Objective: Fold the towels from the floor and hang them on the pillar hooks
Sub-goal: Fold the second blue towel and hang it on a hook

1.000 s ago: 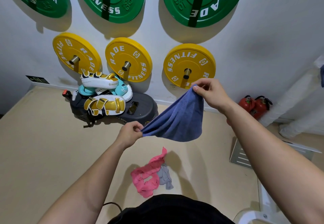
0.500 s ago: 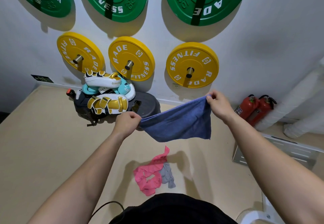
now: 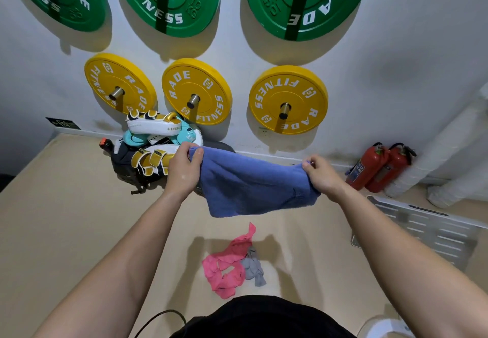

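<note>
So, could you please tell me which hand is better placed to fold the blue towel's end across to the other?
Right, marginally. Both hands pinch a top corner of the blue towel, but the left hand hovers by the stacked pads, while the right hand has bare floor beneath.

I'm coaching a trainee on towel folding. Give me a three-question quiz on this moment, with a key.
1. True or false: the left hand and the right hand both grip the blue towel.
2. Which lie on the floor? A) pink towel and grey towel B) green towel C) white towel
3. Fill in: two red ___ stand at the right.
Key: 1 true; 2 A; 3 fire extinguishers.
</note>
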### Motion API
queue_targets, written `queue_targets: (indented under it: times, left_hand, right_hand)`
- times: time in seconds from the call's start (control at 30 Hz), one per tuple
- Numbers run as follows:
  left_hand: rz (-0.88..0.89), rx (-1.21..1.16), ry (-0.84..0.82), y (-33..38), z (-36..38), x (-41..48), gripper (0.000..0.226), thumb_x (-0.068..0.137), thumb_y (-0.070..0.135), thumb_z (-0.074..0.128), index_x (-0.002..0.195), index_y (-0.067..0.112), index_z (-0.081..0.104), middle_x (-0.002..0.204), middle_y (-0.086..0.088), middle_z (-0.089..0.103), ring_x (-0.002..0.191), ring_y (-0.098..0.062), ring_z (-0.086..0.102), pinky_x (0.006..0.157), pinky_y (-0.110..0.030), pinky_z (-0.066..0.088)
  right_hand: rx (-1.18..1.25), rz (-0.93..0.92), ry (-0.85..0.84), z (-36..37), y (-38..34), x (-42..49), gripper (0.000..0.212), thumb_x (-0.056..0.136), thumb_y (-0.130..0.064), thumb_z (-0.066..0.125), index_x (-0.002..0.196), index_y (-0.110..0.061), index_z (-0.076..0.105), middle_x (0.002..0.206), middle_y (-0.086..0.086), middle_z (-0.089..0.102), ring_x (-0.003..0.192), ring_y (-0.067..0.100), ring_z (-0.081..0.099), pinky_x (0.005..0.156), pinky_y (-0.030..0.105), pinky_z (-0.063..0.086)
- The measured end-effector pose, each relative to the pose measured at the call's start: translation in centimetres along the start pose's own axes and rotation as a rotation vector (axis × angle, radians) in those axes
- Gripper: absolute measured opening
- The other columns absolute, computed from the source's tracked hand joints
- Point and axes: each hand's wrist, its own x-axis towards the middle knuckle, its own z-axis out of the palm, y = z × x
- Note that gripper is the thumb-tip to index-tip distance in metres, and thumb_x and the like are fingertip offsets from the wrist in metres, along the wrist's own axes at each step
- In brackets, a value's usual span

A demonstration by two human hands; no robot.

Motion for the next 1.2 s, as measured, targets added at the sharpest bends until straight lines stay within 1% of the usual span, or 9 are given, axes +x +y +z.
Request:
queue_targets:
  times: [0.2, 0.33, 0.43, 0.5, 0.6, 0.73, 0.93, 1.07, 1.2]
  left_hand:
    - [0.010, 0.092, 0.120, -0.6, 0.8, 0.1, 0.026, 0.100, 0.038, 0.055, 0.112, 0.015, 0.058, 0.108, -0.004, 0.064, 0.100, -0.022, 0.057, 0.081, -0.037, 0.047]
    - [-0.019, 0.036, 0.166, -1.4, 1.5, -0.3, 0.024, 0.098, 0.035, 0.059, 0.104, 0.012, 0.062, 0.097, -0.004, 0.066, 0.092, -0.025, 0.059, 0.075, -0.035, 0.044]
    - [-0.078, -0.051, 0.181, -1.4, 2.4, -1.0, 0.018, 0.096, 0.032, 0.063, 0.092, 0.014, 0.063, 0.078, -0.001, 0.062, 0.077, -0.022, 0.058, 0.063, -0.032, 0.044]
    - [-0.137, -0.147, 0.156, -1.4, 3.3, -1.8, 0.017, 0.093, 0.029, 0.067, 0.085, 0.015, 0.063, 0.068, -0.001, 0.058, 0.067, -0.021, 0.058, 0.057, -0.032, 0.054]
    - [-0.199, -0.262, 0.052, -1.5, 5.1, -3.2, 0.015, 0.087, 0.028, 0.073, 0.080, 0.017, 0.065, 0.063, -0.003, 0.060, 0.062, -0.023, 0.061, 0.056, -0.040, 0.061]
    - [-0.200, -0.282, -0.096, -1.3, 7.3, -5.0, 0.015, 0.075, 0.038, 0.073, 0.077, 0.023, 0.072, 0.065, 0.001, 0.070, 0.065, -0.022, 0.068, 0.072, -0.053, 0.060]
    - [-0.155, -0.314, -0.241, 0.0, 8.3, -7.2, 0.021, 0.080, 0.035, 0.067, 0.094, 0.026, 0.078, 0.085, 0.003, 0.077, 0.087, -0.020, 0.073, 0.084, -0.050, 0.059]
    - [-0.094, -0.270, -0.298, 0.0, 7.8, -7.6, 0.023, 0.093, 0.021, 0.059, 0.101, 0.031, 0.077, 0.093, 0.005, 0.077, 0.091, -0.016, 0.072, 0.085, -0.049, 0.059]
    - [-0.038, -0.251, -0.304, 0.0, 7.5, -7.8, 0.043, 0.095, 0.003, 0.055, 0.093, 0.041, 0.075, 0.090, 0.002, 0.078, 0.088, -0.019, 0.072, 0.082, -0.037, 0.061]
  right_hand:
    - [0.172, -0.051, 0.273, 0.4, -1.0, -0.4, 0.018, 0.105, -0.025, 0.040, 0.095, -0.015, 0.051, 0.088, -0.002, 0.056, 0.081, 0.016, 0.049, 0.065, 0.032, 0.035]
    - [0.282, -0.053, 0.340, 0.8, -1.2, -0.4, 0.016, 0.101, -0.025, 0.050, 0.092, -0.015, 0.059, 0.081, -0.006, 0.058, 0.074, 0.011, 0.052, 0.062, 0.026, 0.038]
    - [0.405, 0.022, 0.364, 1.7, -1.0, -0.9, 0.013, 0.096, -0.026, 0.060, 0.089, -0.017, 0.065, 0.079, -0.004, 0.064, 0.075, 0.013, 0.058, 0.064, 0.025, 0.045]
    - [0.494, 0.088, 0.330, 3.1, -0.7, -1.6, 0.012, 0.089, -0.030, 0.068, 0.084, -0.019, 0.068, 0.076, 0.000, 0.069, 0.073, 0.018, 0.064, 0.070, 0.040, 0.058]
    - [0.651, 0.139, 0.178, 5.8, -0.8, -3.3, 0.010, 0.084, -0.023, 0.074, 0.081, -0.015, 0.070, 0.074, 0.010, 0.070, 0.071, 0.027, 0.066, 0.070, 0.058, 0.059]
    - [0.730, 0.141, 0.068, 8.9, -2.5, -5.8, 0.008, 0.087, -0.011, 0.073, 0.082, -0.009, 0.068, 0.080, 0.015, 0.067, 0.074, 0.028, 0.069, 0.067, 0.053, 0.061]
    - [0.722, 0.056, 0.010, 11.5, -3.4, -7.1, 0.003, 0.083, -0.016, 0.076, 0.084, -0.014, 0.076, 0.083, 0.010, 0.075, 0.081, 0.028, 0.073, 0.080, 0.050, 0.061]
    - [0.671, 0.039, 0.039, 11.8, -3.3, -7.6, 0.010, 0.088, -0.011, 0.071, 0.095, -0.013, 0.077, 0.088, 0.004, 0.077, 0.085, 0.020, 0.073, 0.080, 0.038, 0.060]
    - [0.596, 0.002, 0.070, 12.0, -3.1, -7.8, 0.014, 0.088, -0.010, 0.070, 0.096, -0.017, 0.079, 0.090, -0.003, 0.077, 0.088, 0.014, 0.072, 0.086, 0.039, 0.059]
